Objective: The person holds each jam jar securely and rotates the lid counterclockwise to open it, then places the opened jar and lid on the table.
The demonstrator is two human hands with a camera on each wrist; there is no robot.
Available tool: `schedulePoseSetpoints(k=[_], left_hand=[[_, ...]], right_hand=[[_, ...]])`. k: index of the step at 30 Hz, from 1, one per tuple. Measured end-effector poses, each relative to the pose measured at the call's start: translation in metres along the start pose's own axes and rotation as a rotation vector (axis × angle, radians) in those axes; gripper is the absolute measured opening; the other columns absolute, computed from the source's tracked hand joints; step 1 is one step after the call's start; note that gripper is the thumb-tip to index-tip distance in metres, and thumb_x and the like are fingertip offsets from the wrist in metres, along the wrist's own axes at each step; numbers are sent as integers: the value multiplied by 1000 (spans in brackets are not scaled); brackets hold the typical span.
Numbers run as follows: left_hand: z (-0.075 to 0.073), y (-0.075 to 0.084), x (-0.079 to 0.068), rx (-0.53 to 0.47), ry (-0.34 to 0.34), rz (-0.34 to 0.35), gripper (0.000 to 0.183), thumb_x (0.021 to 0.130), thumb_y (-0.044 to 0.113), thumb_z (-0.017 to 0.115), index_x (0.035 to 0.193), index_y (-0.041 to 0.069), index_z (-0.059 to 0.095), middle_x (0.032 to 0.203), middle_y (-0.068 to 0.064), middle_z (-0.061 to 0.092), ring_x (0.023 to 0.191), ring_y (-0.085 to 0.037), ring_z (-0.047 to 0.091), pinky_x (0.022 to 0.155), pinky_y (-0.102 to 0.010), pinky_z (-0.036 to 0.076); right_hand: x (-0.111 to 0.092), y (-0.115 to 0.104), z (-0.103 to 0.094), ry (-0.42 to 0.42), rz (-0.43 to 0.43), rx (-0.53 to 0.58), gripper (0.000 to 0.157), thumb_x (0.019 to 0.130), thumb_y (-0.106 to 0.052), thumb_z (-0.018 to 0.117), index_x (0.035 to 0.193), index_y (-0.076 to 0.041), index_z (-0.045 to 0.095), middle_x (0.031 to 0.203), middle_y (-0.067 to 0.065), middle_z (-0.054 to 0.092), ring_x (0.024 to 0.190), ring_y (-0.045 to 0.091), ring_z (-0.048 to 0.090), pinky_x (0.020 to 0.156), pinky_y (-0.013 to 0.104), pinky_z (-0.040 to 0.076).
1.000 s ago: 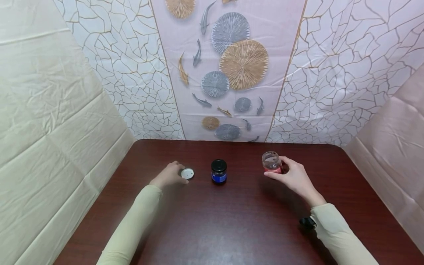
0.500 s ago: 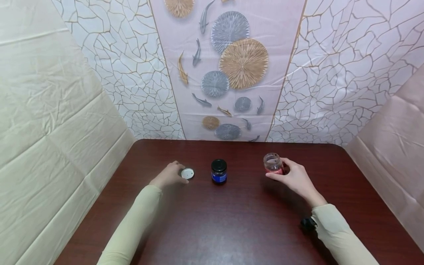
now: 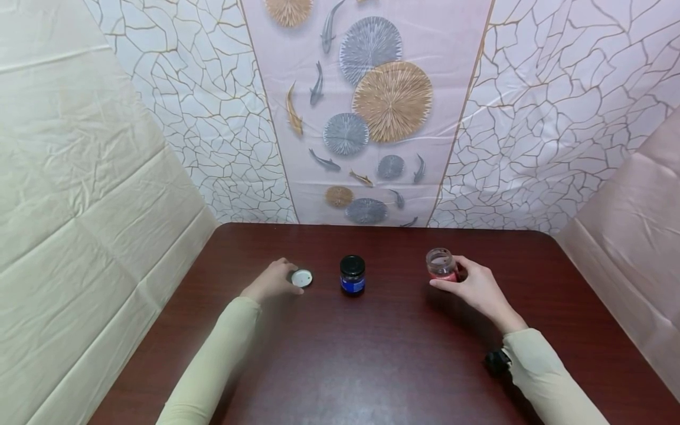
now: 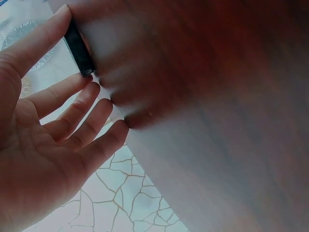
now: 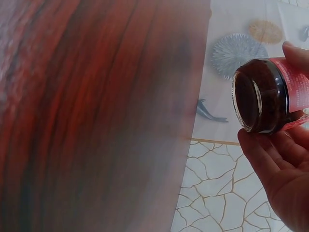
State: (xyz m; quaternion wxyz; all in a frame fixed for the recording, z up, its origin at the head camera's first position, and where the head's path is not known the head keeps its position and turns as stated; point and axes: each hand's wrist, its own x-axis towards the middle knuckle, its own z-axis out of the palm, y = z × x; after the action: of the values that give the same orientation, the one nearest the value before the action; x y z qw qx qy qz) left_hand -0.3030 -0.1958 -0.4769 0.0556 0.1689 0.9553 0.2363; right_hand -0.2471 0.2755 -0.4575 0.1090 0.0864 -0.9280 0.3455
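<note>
Patterned cloth [image 3: 390, 100] is hanging behind a reddish-brown surface [image 3: 340, 354]. Left hand [image 3: 272, 281]: thumb and forefinger are pinching the edge of a lid [image 3: 302, 278], its pale inside facing up, while the remaining fingers are spreading loosely. Right hand [image 3: 478, 289]: thumb and fingers are curling round an uncapped, red-labelled glass jar [image 3: 442, 273], which is hovering base-down above the surface. Between them, a black-capped jar [image 3: 353, 277] with a blue label is standing upright, touching neither hand.

Left of the blue-labelled jar [image 3: 353, 276], the left hand [image 3: 271, 281] pinches with thumb [image 4: 38, 41] and index finger [image 4: 60, 94]. Right of it, the right hand [image 3: 474, 288] grips, the sleeved forearms [image 3: 213, 354] reaching in from nearer.
</note>
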Motion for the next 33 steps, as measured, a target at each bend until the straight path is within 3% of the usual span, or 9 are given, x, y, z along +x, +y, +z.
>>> schedulePoseSetpoints(k=[8, 33], left_hand=[[0, -1, 0, 2, -4, -3, 61, 76, 25, 88, 125, -5, 66, 113, -13, 59, 104, -28, 55, 91, -45, 48], [-1, 1, 0, 9, -14, -2, 62, 77, 24, 88, 127, -6, 65, 116, -15, 60, 109, -31, 55, 94, -47, 47]], right_hand=[[-1, 6, -1, -7, 9, -19, 63, 76, -58, 83, 117, -12, 66, 90, 4, 72, 83, 21, 64, 73, 38, 50], [-2, 16, -4, -63, 7, -50, 74, 79, -58, 81, 127, -5, 62, 108, 17, 72, 98, 32, 67, 80, 47, 52]])
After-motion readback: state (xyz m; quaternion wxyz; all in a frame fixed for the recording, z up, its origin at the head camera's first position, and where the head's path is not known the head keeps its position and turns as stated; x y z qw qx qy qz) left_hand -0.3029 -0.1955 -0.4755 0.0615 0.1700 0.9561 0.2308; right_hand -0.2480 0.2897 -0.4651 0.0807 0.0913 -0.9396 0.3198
